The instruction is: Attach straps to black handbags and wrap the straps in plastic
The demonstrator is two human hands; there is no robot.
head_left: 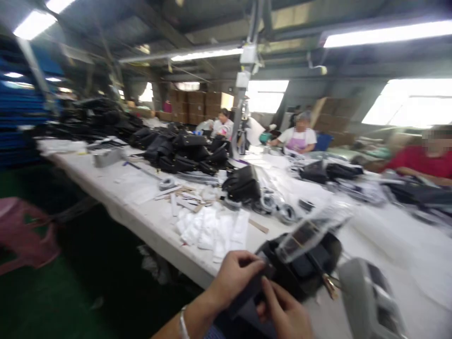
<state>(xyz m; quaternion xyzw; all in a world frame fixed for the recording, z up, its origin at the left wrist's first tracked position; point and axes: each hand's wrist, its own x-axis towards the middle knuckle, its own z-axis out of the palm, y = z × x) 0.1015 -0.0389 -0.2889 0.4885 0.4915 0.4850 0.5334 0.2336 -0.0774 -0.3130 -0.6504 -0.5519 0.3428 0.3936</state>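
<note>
At the bottom of the head view my left hand [236, 275], a bracelet on its wrist, pinches the dark edge of a black bag [300, 268] that rests on the near edge of the white table [141, 207]. My right hand [282, 310] sits just below it, fingers curled against the same dark piece. A clear plastic sleeve [310, 230] lies over the top of the bag. A brass-coloured clasp [330, 282] shows at the bag's right side.
A grey device [370, 296] stands right of the bag. White paper packets [215, 228], tape rolls [278, 209] and piles of black bags [183, 150] cover the long table. Other people sit at the far side and right. A pink stool [24, 235] stands on the left floor.
</note>
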